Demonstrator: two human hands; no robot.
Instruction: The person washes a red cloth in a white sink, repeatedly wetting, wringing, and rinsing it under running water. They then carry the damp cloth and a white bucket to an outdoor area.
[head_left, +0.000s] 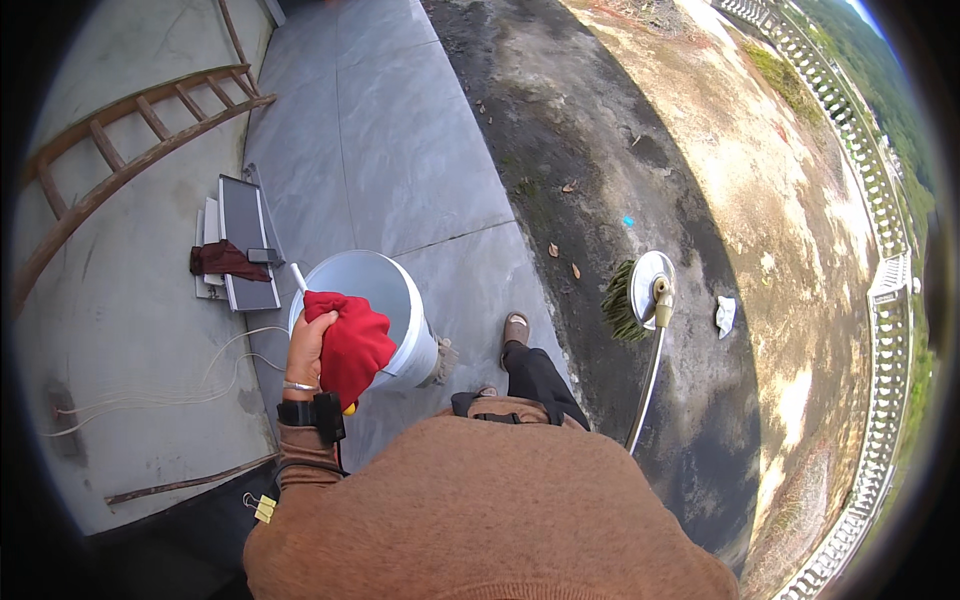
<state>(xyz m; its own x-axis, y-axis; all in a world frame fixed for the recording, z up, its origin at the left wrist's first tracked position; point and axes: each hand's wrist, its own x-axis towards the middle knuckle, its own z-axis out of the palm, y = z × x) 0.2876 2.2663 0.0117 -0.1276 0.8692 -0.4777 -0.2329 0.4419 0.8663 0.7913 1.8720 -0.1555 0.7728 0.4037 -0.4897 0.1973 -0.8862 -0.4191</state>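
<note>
My left hand (307, 349) grips a bunched red cloth (349, 337), which hangs over the near rim of a large white plastic bucket (409, 300). The cloth hides part of the bucket's opening. A white rod (298, 277) sticks up at the rim just beyond my fingers. Below the cloth, a small piece of something yellow (349, 409) shows. Grey strands (448, 361), perhaps of a mop, lie against the bucket's right side. My right hand is out of view. To the right, a mop with a round metal disc (651, 289) and green strands (620, 304) has a metal pole (646, 390).
A wooden ladder (127, 174) leans along the left wall. Below it stand framed panels (251, 247) with a dark red cloth (229, 261). White cords (217, 382) run towards the bucket. A crumpled white scrap (725, 316) lies on the stained concrete; a white balustrade (890, 277) borders the right.
</note>
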